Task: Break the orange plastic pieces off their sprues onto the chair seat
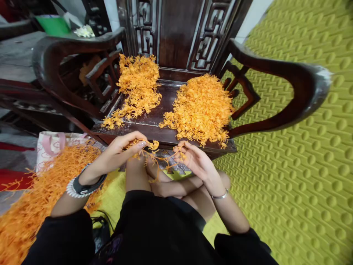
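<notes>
My left hand [121, 151] and my right hand [194, 160] are both pinched on one thin orange plastic flower sprig [154, 152], held between them just in front of the chair seat's front edge. Its stems hang down over my crossed legs. On the dark wooden chair seat [160, 114] lie two heaps of small orange flower pieces: a looser one at the back left [139, 86] and a denser one on the right [201, 108]. A large mass of long orange sprigs [41, 191] lies by my left arm.
The carved chair has curved armrests on the left [68, 46] and right [278, 70]. A pink and white bag [55, 145] stands behind the sprig mass. Green-yellow patterned floor mat [298, 165] covers the right side. A green object [52, 24] sits at the far left back.
</notes>
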`<state>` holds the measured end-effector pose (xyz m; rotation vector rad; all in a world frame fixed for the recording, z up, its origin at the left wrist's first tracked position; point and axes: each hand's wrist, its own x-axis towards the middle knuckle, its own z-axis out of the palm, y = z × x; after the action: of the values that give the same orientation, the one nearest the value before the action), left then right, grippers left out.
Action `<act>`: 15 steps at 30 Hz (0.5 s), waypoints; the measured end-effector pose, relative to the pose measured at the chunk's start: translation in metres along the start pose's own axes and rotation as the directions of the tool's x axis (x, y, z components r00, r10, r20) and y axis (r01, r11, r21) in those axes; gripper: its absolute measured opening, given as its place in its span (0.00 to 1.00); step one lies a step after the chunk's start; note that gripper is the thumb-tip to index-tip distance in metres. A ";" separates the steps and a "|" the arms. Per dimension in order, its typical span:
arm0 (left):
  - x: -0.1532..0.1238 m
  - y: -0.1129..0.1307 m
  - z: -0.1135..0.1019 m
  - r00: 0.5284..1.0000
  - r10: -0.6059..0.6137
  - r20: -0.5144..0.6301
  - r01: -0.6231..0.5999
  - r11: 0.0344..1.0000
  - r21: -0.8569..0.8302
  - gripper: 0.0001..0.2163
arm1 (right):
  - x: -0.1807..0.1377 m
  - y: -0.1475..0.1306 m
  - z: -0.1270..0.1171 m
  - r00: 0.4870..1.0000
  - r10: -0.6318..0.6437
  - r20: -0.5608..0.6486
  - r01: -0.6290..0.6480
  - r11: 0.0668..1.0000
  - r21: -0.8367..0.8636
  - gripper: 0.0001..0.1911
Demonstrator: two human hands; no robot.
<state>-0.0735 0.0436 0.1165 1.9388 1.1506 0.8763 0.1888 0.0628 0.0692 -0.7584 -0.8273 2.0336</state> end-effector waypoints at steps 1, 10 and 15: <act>-0.002 -0.004 -0.003 0.999 -0.019 -0.037 0.018 1.000 -0.018 0.08 | 0.003 0.003 0.003 1.000 0.004 0.013 -0.004 1.000 -0.002 0.08; -0.030 -0.063 0.009 0.925 -0.218 -0.310 0.106 0.935 -0.340 0.08 | 0.009 0.017 0.022 0.999 0.020 0.050 -0.018 0.999 -0.035 0.10; -0.031 -0.065 0.026 0.964 -0.137 -0.229 0.035 0.915 -0.401 0.12 | 0.009 0.020 0.027 0.999 0.032 0.016 -0.031 0.997 -0.077 0.16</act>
<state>-0.0915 0.0321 0.0430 1.4667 1.0917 1.2296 0.1555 0.0530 0.0680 -0.8022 -0.9136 2.0490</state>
